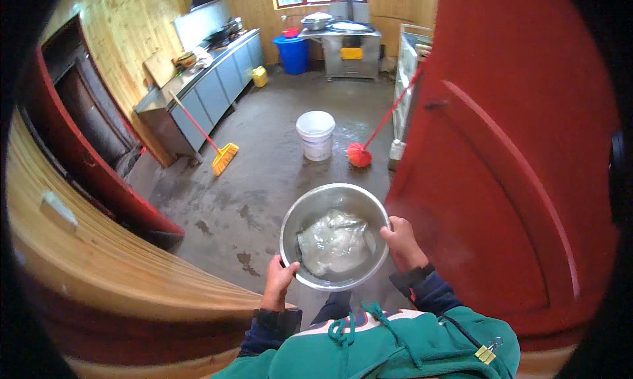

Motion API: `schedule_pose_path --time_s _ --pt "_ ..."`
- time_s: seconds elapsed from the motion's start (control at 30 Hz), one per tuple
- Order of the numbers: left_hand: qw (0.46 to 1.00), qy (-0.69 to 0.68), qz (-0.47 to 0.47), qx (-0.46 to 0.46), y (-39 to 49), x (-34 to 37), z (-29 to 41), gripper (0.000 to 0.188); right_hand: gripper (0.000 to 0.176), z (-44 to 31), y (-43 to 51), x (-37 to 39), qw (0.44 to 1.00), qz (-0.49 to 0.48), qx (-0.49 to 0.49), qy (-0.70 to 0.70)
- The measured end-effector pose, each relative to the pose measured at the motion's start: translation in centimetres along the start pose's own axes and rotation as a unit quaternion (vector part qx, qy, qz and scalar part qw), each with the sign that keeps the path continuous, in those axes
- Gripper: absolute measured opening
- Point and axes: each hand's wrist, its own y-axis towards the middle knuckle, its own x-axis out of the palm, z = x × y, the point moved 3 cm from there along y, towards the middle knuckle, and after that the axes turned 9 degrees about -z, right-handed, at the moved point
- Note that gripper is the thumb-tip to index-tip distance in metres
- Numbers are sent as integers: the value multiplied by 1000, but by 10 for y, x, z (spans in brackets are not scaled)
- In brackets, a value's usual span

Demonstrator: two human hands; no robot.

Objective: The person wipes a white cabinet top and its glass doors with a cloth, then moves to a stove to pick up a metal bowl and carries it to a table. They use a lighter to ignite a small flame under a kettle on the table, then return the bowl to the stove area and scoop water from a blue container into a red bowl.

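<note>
A round stainless steel basin (289,215) is held level in front of my waist, with cloudy greyish water (334,243) inside it. My left hand (279,280) grips its rim at the lower left, thumb over the edge. On the right side of the rim, my right hand (403,238) has the same kind of grip. Past the basin, a white plastic bucket (317,144) stands on the wet floor (257,196); I cannot tell what it contains.
A red door (494,181) stands close on my right, a wooden wall (123,260) on my left. A yellow broom (225,159) leans on the counter (198,97); a red mop (359,155) rests near a white-framed cabinet (403,82). Farther back are a blue barrel (292,55) and metal stove (336,57).
</note>
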Motion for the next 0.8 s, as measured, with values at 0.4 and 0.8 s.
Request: schedule_pose_path --time_s 0.4,0.8 --pt "995 -20 99 -20 234 -77 93 24 28 -88 313 49 990 -122 -65 1" --pt "990 7 128 -50 521 -178 173 20 31 -142 659 136 976 -174 -127 20"
